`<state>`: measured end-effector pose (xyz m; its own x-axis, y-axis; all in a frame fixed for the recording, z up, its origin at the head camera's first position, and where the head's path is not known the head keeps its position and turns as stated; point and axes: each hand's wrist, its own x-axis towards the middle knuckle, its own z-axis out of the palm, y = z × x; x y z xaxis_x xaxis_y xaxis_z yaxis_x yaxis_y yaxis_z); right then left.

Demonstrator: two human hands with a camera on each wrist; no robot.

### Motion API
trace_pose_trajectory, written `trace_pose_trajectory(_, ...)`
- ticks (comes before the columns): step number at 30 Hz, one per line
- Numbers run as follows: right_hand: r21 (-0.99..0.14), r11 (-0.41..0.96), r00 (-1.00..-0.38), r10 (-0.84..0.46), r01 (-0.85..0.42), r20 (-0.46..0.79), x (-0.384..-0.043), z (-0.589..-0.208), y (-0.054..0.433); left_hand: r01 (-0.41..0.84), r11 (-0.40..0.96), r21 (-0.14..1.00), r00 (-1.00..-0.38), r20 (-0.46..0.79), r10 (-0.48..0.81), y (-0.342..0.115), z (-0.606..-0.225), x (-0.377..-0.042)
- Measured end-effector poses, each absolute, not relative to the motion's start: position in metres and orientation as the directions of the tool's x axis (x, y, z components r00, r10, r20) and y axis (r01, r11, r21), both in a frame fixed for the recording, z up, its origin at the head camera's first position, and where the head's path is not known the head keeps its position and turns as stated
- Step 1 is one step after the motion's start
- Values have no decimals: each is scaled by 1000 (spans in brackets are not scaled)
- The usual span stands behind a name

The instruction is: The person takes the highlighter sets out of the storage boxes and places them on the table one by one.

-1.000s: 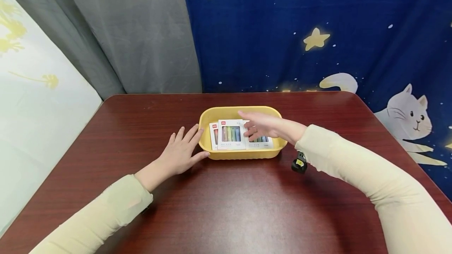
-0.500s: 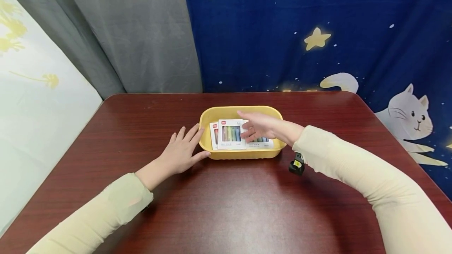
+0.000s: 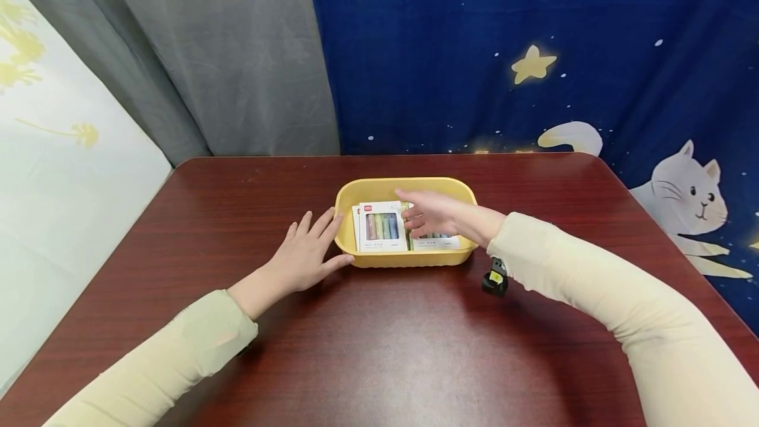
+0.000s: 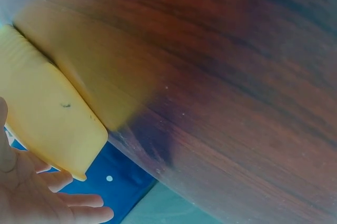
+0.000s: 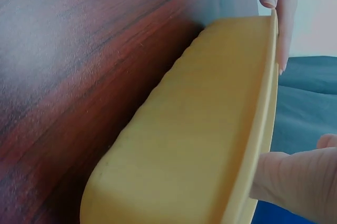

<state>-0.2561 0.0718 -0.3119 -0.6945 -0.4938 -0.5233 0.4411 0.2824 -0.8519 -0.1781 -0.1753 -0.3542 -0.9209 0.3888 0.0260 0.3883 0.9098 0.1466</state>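
On the table stands a yellow basket [image 3: 415,259] holding flat white boxes. The front box [image 3: 379,244] has a window showing coloured sticks. It overlaps another white box [image 3: 356,219] on its left, which is mostly hidden. A further box [image 3: 435,243] lies at the right, partly under my right hand [image 3: 435,211]. That hand reaches into the basket, thumb extended and fingers lightly bent, fingertips right at the front box's right edge. My left hand [image 3: 302,256] is spread at the basket's left end, fingertips and thumb on the rim; the left wrist view shows its fingers [image 4: 87,200] straight.
The dark red-brown wooden table [image 3: 409,335] extends around the basket. Behind its far edge hang a grey curtain [image 3: 255,71] and a blue curtain [image 3: 439,58] with stars and a cat. A black wrist camera [image 3: 495,279] hangs under the right sleeve.
The front box has slid a little left, covering more of the left box and opening a narrow gap beside the right one. My right hand has shifted slightly left; the left hand stays put.
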Motion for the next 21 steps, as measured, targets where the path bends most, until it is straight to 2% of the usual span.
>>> trace_pose_trajectory(15, -834, 261, -674, -495, 486, -548, -252, -318, 56, 388, 911, 138, -920, 7, 391, -174, -353, -179)
trace_pose_trajectory(21, -845, 265, -686, -496, 464, -532, -251, -322, 52, 393, 910, 133, -919, 10, 395, -174, -352, -178)
